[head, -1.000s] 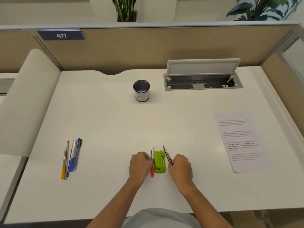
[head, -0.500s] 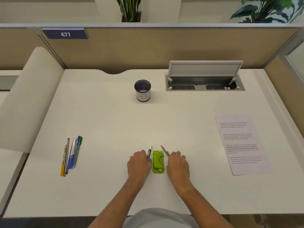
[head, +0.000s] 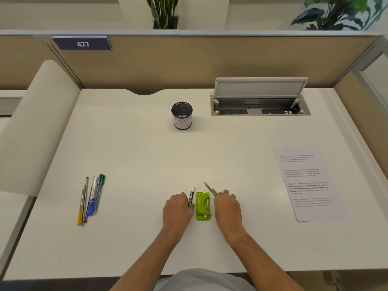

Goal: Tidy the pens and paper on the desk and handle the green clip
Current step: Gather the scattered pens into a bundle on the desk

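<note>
White table (head: 147, 156) in an office cubicle. Tan fabric partition (head: 210, 61) runs along the back, with a blue number plate (head: 82, 43) reading 477 at upper left. Open grey cable hatch (head: 260, 97) is set into the table's far right. Two leafy plants (head: 163, 11) behind the partition. Even, soft light.

The broad white desk top (head: 147, 156) looked smooth and matt. The small green clip (head: 202, 205) seemed glossy plastic with thin metal bars. The dark round pen cup (head: 181, 115) looked like fine mesh, and the printed paper sheet (head: 308, 181) lay flat and dull.
</note>
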`<state>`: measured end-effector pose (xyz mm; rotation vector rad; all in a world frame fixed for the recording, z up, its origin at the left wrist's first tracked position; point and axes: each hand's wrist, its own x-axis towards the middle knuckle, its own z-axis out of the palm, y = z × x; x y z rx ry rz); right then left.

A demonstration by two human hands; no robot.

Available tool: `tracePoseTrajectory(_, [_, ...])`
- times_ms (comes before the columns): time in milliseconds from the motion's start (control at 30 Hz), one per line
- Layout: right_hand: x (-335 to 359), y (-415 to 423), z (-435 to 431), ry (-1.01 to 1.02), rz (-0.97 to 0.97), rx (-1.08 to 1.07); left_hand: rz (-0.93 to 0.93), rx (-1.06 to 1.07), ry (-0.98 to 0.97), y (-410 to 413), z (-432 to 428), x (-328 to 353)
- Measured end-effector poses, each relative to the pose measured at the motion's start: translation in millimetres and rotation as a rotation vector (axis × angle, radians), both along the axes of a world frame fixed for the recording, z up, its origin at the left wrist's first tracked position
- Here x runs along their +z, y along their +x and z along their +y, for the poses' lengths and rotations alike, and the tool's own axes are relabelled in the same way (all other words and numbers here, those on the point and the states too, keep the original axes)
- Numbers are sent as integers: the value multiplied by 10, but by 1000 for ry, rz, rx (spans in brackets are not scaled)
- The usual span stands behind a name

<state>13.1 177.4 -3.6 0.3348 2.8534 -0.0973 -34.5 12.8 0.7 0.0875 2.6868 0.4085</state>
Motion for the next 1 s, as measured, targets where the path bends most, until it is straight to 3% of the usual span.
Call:
tracePoseTrajectory(167, [-8, -27, 54, -79, -26, -175, -9, 15, 18, 17, -24, 43])
tracePoseTrajectory(667, [122, -43, 143, -240, 2, -367, -37, 129, 155, 8, -133, 99])
tracePoseTrajectory(833, [155, -70, 221, -394, 35, -504, -43, 225, 238, -8, -355, 110])
tracePoseTrajectory(1000, [337, -239, 216, -743, 61, -667, -54, 343, 348, -90, -799, 200])
